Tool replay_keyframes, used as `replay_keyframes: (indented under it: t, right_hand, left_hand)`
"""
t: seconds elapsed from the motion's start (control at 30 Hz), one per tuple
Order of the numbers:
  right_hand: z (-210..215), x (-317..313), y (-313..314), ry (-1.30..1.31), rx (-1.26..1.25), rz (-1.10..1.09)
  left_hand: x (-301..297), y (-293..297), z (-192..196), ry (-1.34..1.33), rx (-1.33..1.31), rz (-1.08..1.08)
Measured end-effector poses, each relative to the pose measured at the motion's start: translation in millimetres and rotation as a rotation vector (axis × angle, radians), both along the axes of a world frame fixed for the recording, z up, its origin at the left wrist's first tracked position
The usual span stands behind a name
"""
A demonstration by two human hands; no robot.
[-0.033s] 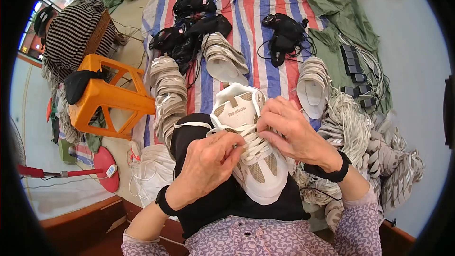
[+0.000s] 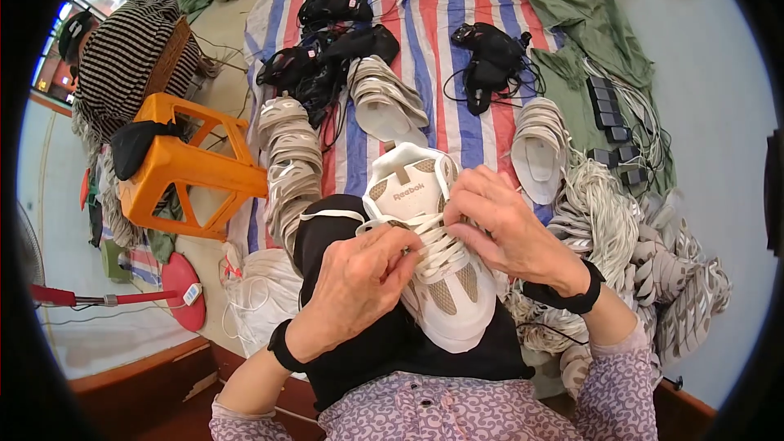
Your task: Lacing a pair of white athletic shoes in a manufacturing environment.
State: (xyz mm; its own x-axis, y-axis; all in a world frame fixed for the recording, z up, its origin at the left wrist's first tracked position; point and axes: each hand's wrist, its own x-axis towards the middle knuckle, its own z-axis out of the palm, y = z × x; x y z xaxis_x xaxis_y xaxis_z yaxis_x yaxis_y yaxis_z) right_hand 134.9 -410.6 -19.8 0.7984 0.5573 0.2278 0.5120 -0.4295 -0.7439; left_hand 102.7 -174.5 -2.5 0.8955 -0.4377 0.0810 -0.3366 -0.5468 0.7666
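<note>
Far left you've got an orange stool [image 2: 153, 165], black cloth [image 2: 139, 149] draped on its edge, and a red round base [image 2: 181, 290] on the floor nearby. Next over, a column of nested beige shoe uppers [image 2: 292, 155] runs along the striped sheet [image 2: 425, 33]; black corded bundles [image 2: 327, 65] lie beyond it. Your left hand [image 2: 355, 278] is at the shoe's left side: thumb and index finger nearly together, pinching the white lace [image 2: 443, 255]. The white-and-tan shoe [image 2: 453, 328] sits on your lap, centre, toe pointing at you, tongue up, lace crossing the throat. Your right hand [image 2: 502, 224] is at its right edge: fingers bent in, thumb close to index; can't tell whether they have lace or edge. Right of that: another nested stack [image 2: 539, 151], loose pale laces [image 2: 603, 200], black adapters [image 2: 606, 106], then piled uppers [image 2: 682, 302] far right.
</note>
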Motion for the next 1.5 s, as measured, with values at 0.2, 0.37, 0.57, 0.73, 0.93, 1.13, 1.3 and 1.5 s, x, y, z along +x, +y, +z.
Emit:
replay_keyframes:
  t: [0.2,0.37,0.57,0.73,0.93,1.13,1.3,1.5]
  right_hand:
    - [-4.8,-6.0,-1.3,0.132,0.199,-0.060]
    - [-3.0,-16.0,-3.5,0.098,0.176,-0.030]
    - [-1.1,-15.2,-7.3,0.138,0.156,0.005]
    - [2.5,-20.9,-7.6,-0.012,0.020,0.009]
    - [4.2,-16.9,-4.8,0.019,-0.020,0.073]
    - [1.2,-15.2,-4.2,0.022,-0.023,0.086]
    - [-5.8,-15.1,-3.1,0.114,0.114,0.016]
    - [-11.5,-14.7,-7.4,0.307,0.230,-0.035]
  left_hand:
    - [-9.6,0.6,1.2,-0.032,-0.049,0.015]
    - [-14.3,-3.9,-1.8,-0.183,0.074,-0.006]
    - [-17.9,-6.5,1.3,-0.169,0.152,-0.008]
    - [-20.3,-12.0,2.9,-0.201,0.139,0.025]
    - [-15.6,-12.6,4.6,-0.108,0.284,-0.036]
    - [-10.3,-10.4,-0.1,0.275,-0.008,0.036]
    - [-15.3,-10.8,-1.4,0.112,0.049,0.055]
    - [-14.0,-7.5,-2.0,0.085,0.096,0.121]
